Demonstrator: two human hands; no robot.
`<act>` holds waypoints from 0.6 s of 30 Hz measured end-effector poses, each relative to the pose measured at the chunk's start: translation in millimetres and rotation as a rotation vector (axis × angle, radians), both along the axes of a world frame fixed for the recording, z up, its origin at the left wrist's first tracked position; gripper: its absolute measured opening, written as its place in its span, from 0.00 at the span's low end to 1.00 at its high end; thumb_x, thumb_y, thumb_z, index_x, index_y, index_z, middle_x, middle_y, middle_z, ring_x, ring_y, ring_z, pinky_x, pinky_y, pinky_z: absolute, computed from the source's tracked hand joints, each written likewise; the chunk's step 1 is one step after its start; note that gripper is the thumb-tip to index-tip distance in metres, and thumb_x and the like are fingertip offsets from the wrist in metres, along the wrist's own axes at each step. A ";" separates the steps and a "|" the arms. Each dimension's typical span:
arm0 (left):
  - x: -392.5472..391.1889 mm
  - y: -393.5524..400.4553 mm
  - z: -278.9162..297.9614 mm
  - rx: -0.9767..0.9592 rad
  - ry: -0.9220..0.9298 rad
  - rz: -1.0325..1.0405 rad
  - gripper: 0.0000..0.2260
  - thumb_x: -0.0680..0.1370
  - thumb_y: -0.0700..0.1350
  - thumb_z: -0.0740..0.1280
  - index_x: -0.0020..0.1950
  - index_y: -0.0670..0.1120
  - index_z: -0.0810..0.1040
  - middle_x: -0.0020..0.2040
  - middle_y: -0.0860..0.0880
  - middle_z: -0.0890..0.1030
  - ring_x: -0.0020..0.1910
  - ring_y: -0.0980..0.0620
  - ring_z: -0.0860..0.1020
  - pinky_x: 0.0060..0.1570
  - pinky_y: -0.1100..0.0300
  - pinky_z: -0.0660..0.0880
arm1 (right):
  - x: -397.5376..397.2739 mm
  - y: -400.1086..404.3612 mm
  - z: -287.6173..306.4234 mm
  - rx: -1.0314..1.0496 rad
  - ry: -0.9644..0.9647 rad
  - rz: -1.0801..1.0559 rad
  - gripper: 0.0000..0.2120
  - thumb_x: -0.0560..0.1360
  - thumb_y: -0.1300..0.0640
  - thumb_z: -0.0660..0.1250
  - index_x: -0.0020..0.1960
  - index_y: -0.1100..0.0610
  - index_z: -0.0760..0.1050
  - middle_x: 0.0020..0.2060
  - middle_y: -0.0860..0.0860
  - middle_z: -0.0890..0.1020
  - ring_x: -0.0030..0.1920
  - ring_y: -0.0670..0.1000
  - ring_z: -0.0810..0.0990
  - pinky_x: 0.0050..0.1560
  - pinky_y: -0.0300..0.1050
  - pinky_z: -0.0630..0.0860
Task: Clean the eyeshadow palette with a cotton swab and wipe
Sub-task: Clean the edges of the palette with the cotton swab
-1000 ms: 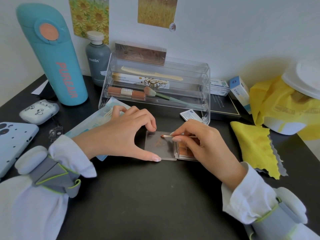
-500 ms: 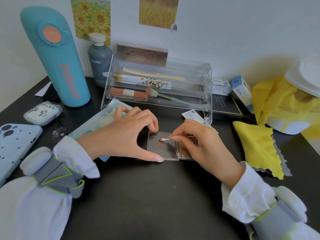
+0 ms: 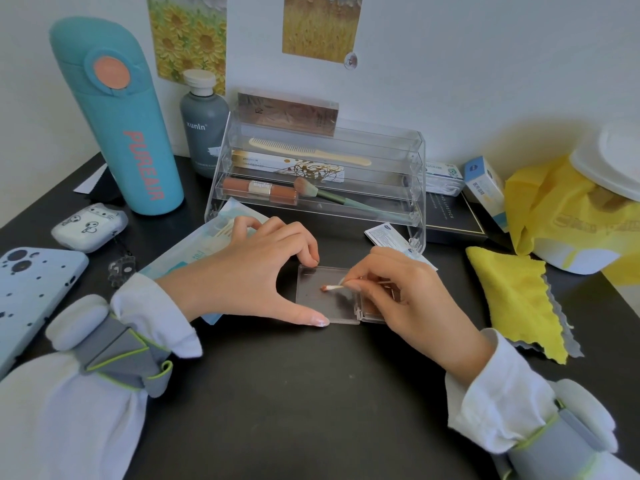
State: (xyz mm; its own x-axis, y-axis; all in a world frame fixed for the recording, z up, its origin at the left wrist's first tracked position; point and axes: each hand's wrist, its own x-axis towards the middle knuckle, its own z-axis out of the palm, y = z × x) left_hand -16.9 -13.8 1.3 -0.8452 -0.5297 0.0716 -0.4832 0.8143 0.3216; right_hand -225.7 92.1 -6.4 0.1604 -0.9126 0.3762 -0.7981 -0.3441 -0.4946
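Note:
The eyeshadow palette (image 3: 327, 306) lies open on the black desk, its clear lid flat to the left and its brown pans mostly hidden under my right hand. My left hand (image 3: 249, 271) holds the lid between thumb at the near edge and fingertips at the far edge. My right hand (image 3: 398, 299) pinches a cotton swab (image 3: 331, 288) whose pink-stained tip touches the middle of the lid. A light blue wipe packet (image 3: 194, 251) lies partly under my left hand.
A clear acrylic organizer (image 3: 414, 188) with a comb, brush and lip gloss stands just behind the palette. A teal bottle (image 3: 121, 126) and grey bottle (image 3: 204, 123) stand back left. An earbud case (image 3: 90, 226) and phone (image 3: 31, 289) lie left. A yellow cloth (image 3: 516, 299) lies right.
The swab tip has slid from the lid's far right corner down toward its middle. My left hand keeps its hold on the lid.

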 end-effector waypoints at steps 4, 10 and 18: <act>0.2 -0.2 -1.5 -0.007 0.026 -0.009 0.27 0.63 0.76 0.65 0.50 0.58 0.68 0.57 0.66 0.66 0.59 0.65 0.63 0.57 0.65 0.50 | 3.2 -1.2 -0.3 -0.007 0.011 -0.001 0.04 0.76 0.63 0.68 0.45 0.57 0.80 0.38 0.48 0.77 0.41 0.44 0.74 0.45 0.32 0.69; -0.8 0.4 -0.9 -0.002 0.028 -0.006 0.27 0.63 0.76 0.64 0.49 0.59 0.68 0.56 0.67 0.66 0.59 0.66 0.63 0.57 0.63 0.51 | -0.7 -1.6 -1.1 -0.043 0.021 -0.047 0.04 0.76 0.62 0.68 0.45 0.56 0.80 0.39 0.47 0.78 0.42 0.44 0.75 0.46 0.34 0.71; -0.3 0.3 -1.2 0.007 0.029 -0.004 0.27 0.63 0.75 0.65 0.50 0.58 0.68 0.57 0.66 0.67 0.59 0.64 0.64 0.57 0.61 0.52 | 1.3 1.0 -2.1 -0.028 0.023 -0.020 0.04 0.77 0.61 0.67 0.46 0.55 0.80 0.40 0.48 0.80 0.44 0.45 0.76 0.47 0.34 0.71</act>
State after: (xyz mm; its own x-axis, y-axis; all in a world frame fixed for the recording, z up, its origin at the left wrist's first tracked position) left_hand -17.2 -13.4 0.1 -0.8448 -0.5270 0.0929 -0.4703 0.8140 0.3409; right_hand -224.4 93.1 -8.5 0.1516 -0.9049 0.3978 -0.8160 -0.3416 -0.4662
